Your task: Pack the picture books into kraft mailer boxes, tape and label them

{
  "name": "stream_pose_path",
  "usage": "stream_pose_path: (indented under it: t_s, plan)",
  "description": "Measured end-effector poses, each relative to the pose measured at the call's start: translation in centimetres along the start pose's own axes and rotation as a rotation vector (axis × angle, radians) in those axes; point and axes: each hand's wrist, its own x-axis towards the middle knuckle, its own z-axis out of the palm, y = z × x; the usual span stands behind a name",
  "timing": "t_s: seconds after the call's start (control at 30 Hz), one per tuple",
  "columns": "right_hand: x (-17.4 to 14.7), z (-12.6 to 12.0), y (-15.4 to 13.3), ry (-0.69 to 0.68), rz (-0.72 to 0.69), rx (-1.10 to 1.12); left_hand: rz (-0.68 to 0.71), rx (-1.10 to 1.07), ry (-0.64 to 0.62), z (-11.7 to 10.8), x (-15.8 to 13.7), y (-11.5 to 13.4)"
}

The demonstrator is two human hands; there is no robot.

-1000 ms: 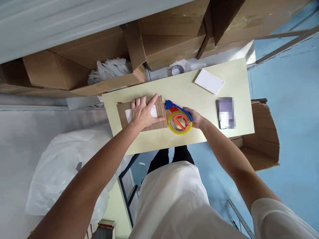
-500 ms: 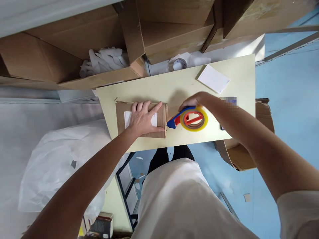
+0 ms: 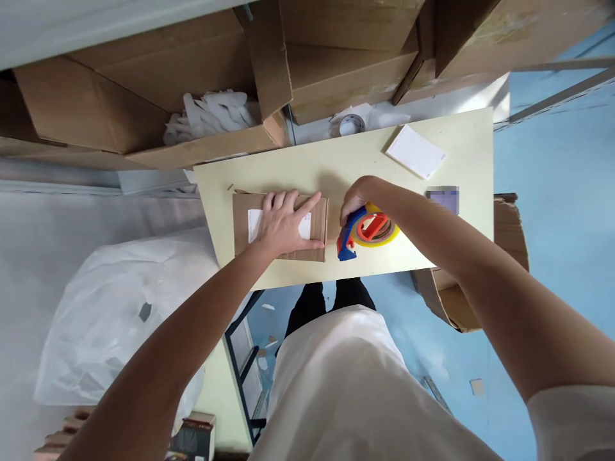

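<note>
On the pale table lies a small cardboard box [image 3: 318, 224] with a white label [image 3: 254, 224] on top. My left hand [image 3: 282, 224] rests on it, fingers spread and thumb stretched along its right end, covering part of the label. Just right of the box, my right hand [image 3: 354, 197] is closed around a blue and red tape dispenser [image 3: 346, 246]. Its roll of yellowish tape [image 3: 388, 239] is partly hidden by my forearm. The dispenser's blue cutting end points toward me and stands a little apart from the box. Whether any tape strand is pulled out I cannot tell.
White cards [image 3: 417, 152] and a blurred-out item [image 3: 444, 200] lie at the table's right. Beyond the back edge sit a tape roll [image 3: 352, 124] and large open cartons [image 3: 202, 150]. A white plastic bag [image 3: 120, 307] bulges at left; an open carton [image 3: 451, 301] stands right.
The tape dispenser has moved slightly right, away from the box end, and its cutting end has turned downward toward me. My left hand keeps its place on the box.
</note>
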Motion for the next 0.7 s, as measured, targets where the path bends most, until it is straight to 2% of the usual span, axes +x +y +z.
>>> stream_pose_path:
  t_s: [0.13,0.23,0.33,0.43,0.6,0.7]
  plan:
    - [-5.6,-2.4,-0.7,-0.021,0.192,-0.414,-0.002,0.012,0.035,0.2,-0.3,0.2]
    - [-11.5,-3.4,-1.1,-0.036,0.152,-0.622,-0.005,0.024,0.057,0.1,-0.7,0.4]
    - [-17.2,-3.2,-1.0,-0.068,0.028,-0.736,-0.014,0.031,0.087,-0.4,-1.8,0.1]
    - [-22.3,-2.0,-0.2,-0.003,-0.189,-0.704,-0.073,0.055,0.12,-0.8,-4.1,-0.7]
    - [-29.6,1.9,0.8,0.28,-0.512,-0.558,-0.173,0.04,0.045,-0.3,-7.4,-1.9]
    - [-33.0,4.2,-0.6,0.446,-0.667,-0.527,-0.194,0.022,0.047,-0.1,-7.7,-1.7]
